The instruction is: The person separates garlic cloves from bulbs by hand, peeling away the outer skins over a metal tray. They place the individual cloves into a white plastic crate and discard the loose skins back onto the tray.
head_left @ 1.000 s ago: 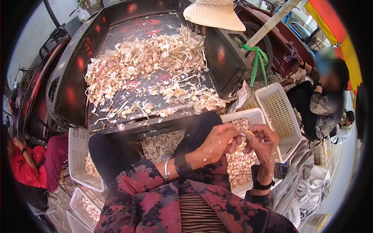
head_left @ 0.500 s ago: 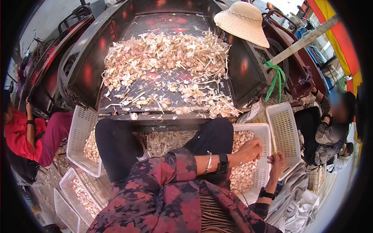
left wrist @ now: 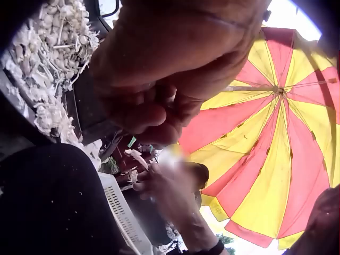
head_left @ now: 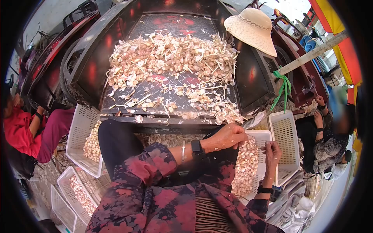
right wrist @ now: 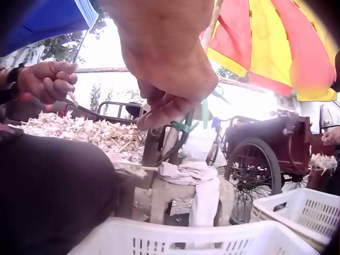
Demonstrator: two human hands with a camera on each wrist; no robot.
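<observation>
My left hand (head_left: 227, 138) is over the right knee beside the cart's front edge; in the right wrist view this hand (right wrist: 50, 81) pinches a small pale garlic piece (right wrist: 73, 98). To its right, apart from it, my right hand (head_left: 272, 152) is raised above a white crate (head_left: 262, 136) of garlic cloves (head_left: 245, 167). Its fingers are bent, and the frames do not show whether anything is between them. A heap of garlic (head_left: 171, 58) with stems and loose skins lies on the dark cart bed (head_left: 175, 23).
A straw hat (head_left: 252, 31) sits on the cart's right side. More white crates stand at right (head_left: 285, 143) and left (head_left: 83, 139). A pole (head_left: 314, 52) with green ties (head_left: 285, 87) slants at right. People sit at left (head_left: 23, 132) and right (head_left: 330, 139).
My hands, together a second ago, have parted. Since half a second ago the left hand has moved left and up, off the crate toward the cart's edge. The view has shifted.
</observation>
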